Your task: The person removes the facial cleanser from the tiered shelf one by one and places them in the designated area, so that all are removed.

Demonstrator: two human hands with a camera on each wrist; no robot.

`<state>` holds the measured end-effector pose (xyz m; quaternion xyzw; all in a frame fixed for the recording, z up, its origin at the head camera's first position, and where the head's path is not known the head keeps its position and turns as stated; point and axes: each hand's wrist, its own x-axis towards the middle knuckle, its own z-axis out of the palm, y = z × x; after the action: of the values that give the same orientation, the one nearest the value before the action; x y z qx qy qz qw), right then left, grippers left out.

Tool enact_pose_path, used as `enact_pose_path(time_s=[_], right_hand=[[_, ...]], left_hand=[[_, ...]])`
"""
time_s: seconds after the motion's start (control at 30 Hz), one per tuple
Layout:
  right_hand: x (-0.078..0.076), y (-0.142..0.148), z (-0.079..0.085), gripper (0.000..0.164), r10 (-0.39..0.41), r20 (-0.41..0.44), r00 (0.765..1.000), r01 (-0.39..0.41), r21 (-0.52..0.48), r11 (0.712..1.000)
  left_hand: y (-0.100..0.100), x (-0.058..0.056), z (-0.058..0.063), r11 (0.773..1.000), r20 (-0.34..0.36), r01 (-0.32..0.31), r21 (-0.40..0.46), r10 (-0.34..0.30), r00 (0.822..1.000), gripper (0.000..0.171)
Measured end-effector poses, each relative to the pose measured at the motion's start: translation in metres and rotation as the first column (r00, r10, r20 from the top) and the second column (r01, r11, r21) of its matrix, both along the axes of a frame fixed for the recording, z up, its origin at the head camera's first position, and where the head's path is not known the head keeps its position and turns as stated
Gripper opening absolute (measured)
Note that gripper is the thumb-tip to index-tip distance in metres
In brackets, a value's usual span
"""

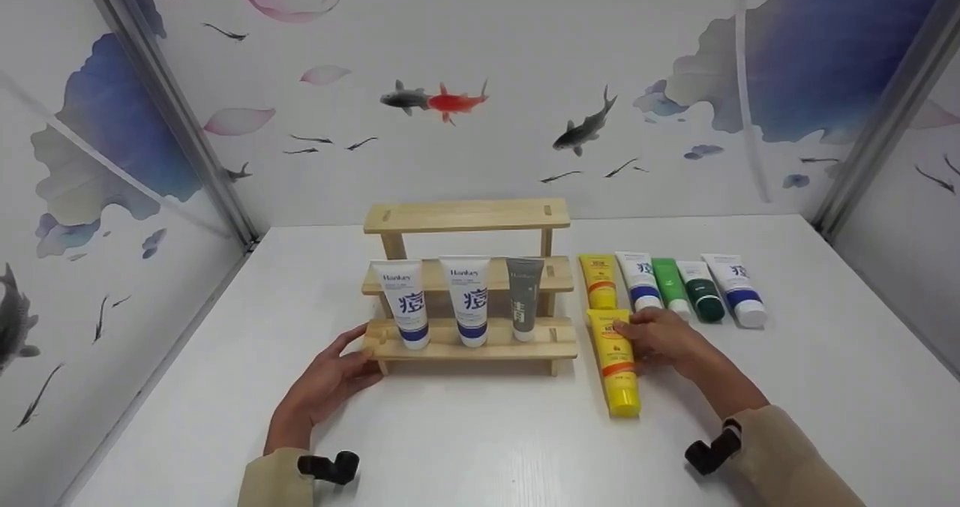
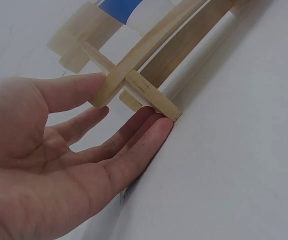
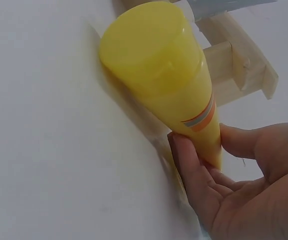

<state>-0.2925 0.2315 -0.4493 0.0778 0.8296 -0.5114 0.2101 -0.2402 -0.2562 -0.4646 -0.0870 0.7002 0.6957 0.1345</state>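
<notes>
A three-tier wooden display rack (image 1: pixel 480 353) stands mid-table. My left hand (image 1: pixel 330 379) holds the left end of its lowest tier; in the left wrist view, the thumb (image 2: pixel 74 92) presses the shelf end while the other fingers reach under it beside the leg. Two white tubes, the left one (image 1: pixel 403 304) and the middle one (image 1: pixel 469 301), and a grey tube (image 1: pixel 524 297) stand cap down on the lowest tier. To the right of the rack, my right hand (image 1: pixel 667 342) pinches a yellow tube (image 1: pixel 616 364) between thumb and fingers, its cap toward me.
Right of the rack lies a row of tubes: another yellow tube (image 1: pixel 598 278), a white tube (image 1: pixel 638 278), a light green tube (image 1: pixel 670 286), a white and dark green tube (image 1: pixel 701 289) and a further white tube (image 1: pixel 735 289). Printed panels (image 1: pixel 510 27) enclose the white table (image 1: pixel 465 447).
</notes>
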Motion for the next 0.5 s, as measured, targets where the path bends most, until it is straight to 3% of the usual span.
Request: enact_pose_path(time_s=[0.5], right_hand=[[0.0004,0.0017,-0.0008,0.068,-0.004,-0.018,1.0,0.004,0.018,1.0]], left_hand=[[0.002,0.0007,0.0005,1.0,0.011,-0.008,-0.003,0.008,1.0,0.06]])
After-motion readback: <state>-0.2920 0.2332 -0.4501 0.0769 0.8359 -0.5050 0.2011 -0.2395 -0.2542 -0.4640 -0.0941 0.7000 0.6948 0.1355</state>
